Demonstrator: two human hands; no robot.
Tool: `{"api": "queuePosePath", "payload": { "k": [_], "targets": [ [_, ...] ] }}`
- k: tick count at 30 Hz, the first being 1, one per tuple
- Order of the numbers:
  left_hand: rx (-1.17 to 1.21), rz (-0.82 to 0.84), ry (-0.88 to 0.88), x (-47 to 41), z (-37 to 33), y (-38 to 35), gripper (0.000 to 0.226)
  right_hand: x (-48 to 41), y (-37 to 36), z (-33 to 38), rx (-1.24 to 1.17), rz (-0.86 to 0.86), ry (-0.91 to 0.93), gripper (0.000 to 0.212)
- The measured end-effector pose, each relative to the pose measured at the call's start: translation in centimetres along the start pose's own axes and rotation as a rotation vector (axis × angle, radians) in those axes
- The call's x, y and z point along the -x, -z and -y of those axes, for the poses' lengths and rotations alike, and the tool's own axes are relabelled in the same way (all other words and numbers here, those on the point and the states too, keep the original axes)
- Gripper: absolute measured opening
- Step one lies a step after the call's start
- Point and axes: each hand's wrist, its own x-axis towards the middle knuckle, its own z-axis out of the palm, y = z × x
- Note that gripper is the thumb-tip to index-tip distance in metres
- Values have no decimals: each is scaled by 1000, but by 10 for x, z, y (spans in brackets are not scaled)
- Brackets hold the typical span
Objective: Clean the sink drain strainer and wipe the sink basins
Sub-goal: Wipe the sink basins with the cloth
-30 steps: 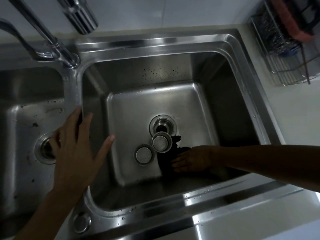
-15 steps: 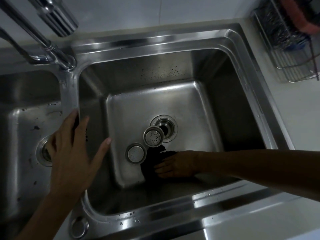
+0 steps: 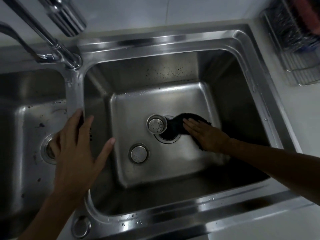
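Two round perforated drain strainers lie loose on the floor of the right steel basin (image 3: 155,99): one strainer (image 3: 156,124) leans at the left rim of the open drain hole (image 3: 167,136), the other strainer (image 3: 139,153) lies flat nearer the front. A dark cloth (image 3: 178,124) is spread over the right side of the drain. My right hand (image 3: 206,134) presses flat on that cloth, fingers pointing left. My left hand (image 3: 76,144) rests with spread fingers on the divider (image 3: 75,94) between the two basins and holds nothing.
The left basin (image 3: 26,135) shows dark specks and its own drain (image 3: 49,149), partly hidden by my left hand. The faucet (image 3: 55,44) rises at the back left. A wire rack (image 3: 294,45) with a reddish item stands on the counter at the back right.
My right hand has slid the cloth from the front of the right basin floor back and right, over the drain. One strainer has shifted beside the drain. My left hand stays on the divider.
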Motion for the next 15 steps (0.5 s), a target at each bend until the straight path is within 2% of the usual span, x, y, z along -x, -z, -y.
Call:
{"api": "queuePosePath", "payload": {
  "k": [3, 8, 10, 12, 15],
  "targets": [
    [21, 27, 20, 1, 1, 0, 78, -24, 10, -11, -15, -68, -87, 74],
    [30, 36, 20, 1, 2, 0, 80, -44, 15, -6, -115, -70, -287, 76],
    [38, 47, 24, 1, 3, -1, 81, -32, 11, 2, -84, -37, -283, 75],
    [28, 39, 17, 2, 3, -1, 81, -12, 6, 10, 30, -58, -116, 69],
    [6, 3, 12, 2, 1, -1, 81, 16, -5, 15, 285, -139, 329, 46]
  ]
}}
